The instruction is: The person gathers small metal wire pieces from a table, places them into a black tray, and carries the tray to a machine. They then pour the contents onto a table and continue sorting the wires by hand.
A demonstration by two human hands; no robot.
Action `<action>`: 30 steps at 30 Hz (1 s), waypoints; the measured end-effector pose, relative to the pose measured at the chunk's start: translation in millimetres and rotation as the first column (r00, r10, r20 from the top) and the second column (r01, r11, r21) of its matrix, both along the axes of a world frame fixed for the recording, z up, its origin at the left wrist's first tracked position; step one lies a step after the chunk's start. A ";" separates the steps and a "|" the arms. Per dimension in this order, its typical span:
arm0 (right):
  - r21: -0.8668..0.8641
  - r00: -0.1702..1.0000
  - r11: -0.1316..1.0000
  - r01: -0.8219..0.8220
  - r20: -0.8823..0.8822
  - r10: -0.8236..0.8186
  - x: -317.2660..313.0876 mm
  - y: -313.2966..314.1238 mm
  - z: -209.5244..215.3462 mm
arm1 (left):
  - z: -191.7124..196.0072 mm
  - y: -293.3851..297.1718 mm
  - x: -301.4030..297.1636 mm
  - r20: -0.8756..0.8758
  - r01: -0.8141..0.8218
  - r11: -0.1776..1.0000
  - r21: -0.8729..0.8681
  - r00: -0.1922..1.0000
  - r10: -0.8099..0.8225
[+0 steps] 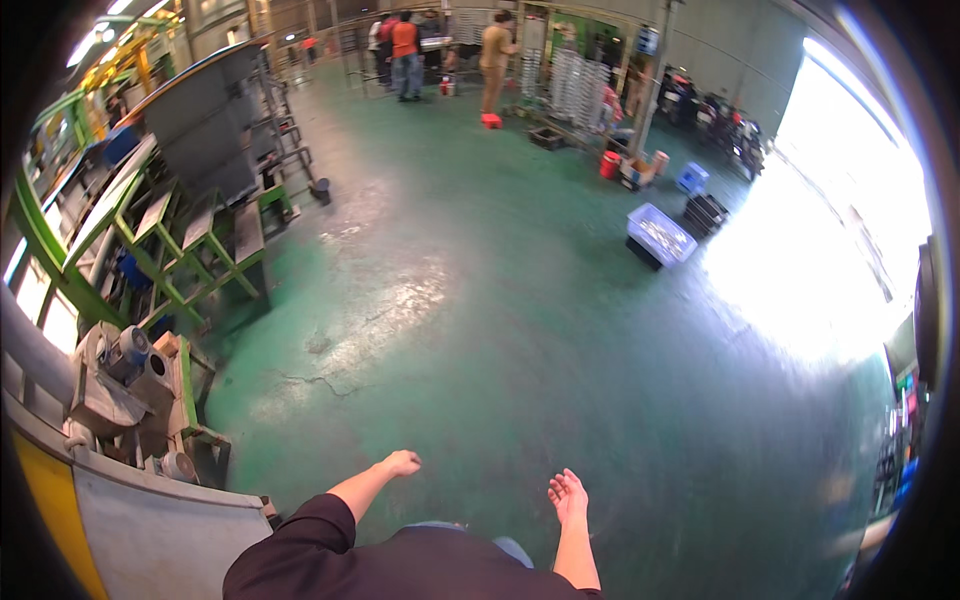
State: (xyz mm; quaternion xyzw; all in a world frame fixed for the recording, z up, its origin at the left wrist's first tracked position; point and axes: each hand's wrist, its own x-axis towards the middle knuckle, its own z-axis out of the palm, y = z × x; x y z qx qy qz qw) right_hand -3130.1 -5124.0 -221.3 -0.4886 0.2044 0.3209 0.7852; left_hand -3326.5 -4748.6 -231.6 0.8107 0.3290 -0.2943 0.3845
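My left hand (403,463) is held out over the green floor (470,380), its fingers curled in and no object visible in them. Further right, my right hand (568,492) is raised with the palm showing; its fingers are apart and hold nothing. Neither hand touches anything. Both bare forearms reach out from dark short sleeves. Below them, part of my blue trousers (515,550) shows.
Left stand green-framed steps (205,222) and a motor unit (125,352) beside a grey panel (160,530). Ahead right, a blue crate (685,243) of small parts sits near a black crate (706,213). Several people stand far off by metal racks (578,88). Bright doorway at right.
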 end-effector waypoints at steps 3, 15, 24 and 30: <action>0.044 0.992 0.991 -0.123 0.004 0.123 86.7 92.7 14.3 | 15.1 74.9 96.5 0.096 0.015 0.999 -0.046 0.995 -0.010; -0.080 0.846 0.842 -0.533 -0.059 0.530 462.6 454.7 45.8 | -60.3 279.8 204.1 0.132 -0.628 0.768 0.126 0.778 0.614; -0.533 0.655 0.635 -0.559 0.184 0.732 750.0 725.1 23.2 | -123.4 353.9 232.0 -0.453 -0.724 0.667 0.177 0.542 0.708; -0.793 0.582 0.218 -0.569 -0.201 0.788 848.5 728.6 -15.6 | -93.7 699.9 593.8 0.105 -0.426 0.853 0.301 0.904 0.415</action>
